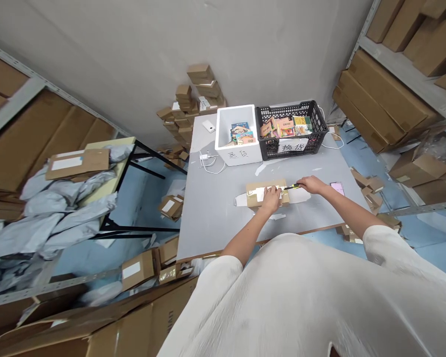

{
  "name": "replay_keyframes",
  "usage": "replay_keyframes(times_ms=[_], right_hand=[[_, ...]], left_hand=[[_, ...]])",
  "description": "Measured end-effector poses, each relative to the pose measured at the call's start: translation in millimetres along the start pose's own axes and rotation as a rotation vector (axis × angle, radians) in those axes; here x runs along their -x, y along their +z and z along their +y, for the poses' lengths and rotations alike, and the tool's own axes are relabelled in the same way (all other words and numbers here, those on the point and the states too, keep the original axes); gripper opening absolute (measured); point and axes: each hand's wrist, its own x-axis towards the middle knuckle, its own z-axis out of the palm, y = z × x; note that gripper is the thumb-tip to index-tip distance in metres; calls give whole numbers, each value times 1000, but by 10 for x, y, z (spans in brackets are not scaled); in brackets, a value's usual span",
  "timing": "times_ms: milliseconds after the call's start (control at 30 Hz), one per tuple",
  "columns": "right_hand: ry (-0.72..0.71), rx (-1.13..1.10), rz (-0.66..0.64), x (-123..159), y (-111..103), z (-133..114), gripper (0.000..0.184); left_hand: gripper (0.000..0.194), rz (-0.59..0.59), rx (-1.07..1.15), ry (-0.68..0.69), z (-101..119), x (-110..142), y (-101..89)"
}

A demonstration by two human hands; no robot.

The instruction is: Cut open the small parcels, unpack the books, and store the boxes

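A small taped cardboard box with a white label lies on the grey table, on top of a pale grey-white sheet or bag. My left hand rests on the box's right part, its fingers bent and gripping the top. My right hand is closed around a box cutter in black and yellow. The cutter points left, and its tip is at the box's right end. Whether the blade is in the cardboard is too small to tell.
Behind the box stand a white foam box and a black plastic crate, both holding booklets. A phone lies at the right, a white cable at the left. Shelves with cartons flank the table; cardboard boxes litter the floor.
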Motion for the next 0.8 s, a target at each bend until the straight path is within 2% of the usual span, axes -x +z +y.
replay_keyframes(times_ms=[100, 200, 367, 467, 633, 800], right_hand=[[-51, 91, -8, -152, 39, -45, 25], [-49, 62, -9, -211, 90, -36, 25], [19, -121, -60, -118, 118, 130, 32], [26, -105, -57, -53, 109, 190, 32], [-19, -4, 10, -110, 121, 77, 27], [20, -50, -50, -151, 173, -20, 27]], left_hand=[[69, 5, 18, -3, -1, 12, 6], [70, 12, 26, 0, -12, 16, 12], [65, 9, 6, 2, -24, 11, 15], [65, 10, 4, 5, -22, 12, 14], [65, 16, -3, 11, -27, 16, 29], [64, 20, -8, 4, -33, 16, 39]])
